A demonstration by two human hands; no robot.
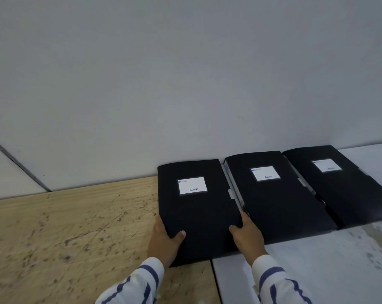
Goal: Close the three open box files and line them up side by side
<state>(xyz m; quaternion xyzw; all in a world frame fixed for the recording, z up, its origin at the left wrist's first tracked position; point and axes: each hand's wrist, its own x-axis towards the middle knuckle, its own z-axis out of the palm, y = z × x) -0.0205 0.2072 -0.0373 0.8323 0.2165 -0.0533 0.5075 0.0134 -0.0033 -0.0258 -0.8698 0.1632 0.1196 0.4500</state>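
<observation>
I found the left hand (163, 240) gripping the near left corner of the left box file (198, 213), thumb on the lid, fingers wrapped under the edge. The right hand (248, 234) pressed its near right edge, fingers curled against the side. The middle box file (277, 194) and right box file (339, 185) lay shut against the wall (185, 84). In my judgement, only squaring the row remained.

Bare hands (166, 240), white long sleeves (141, 281), dark blue stripes
</observation>
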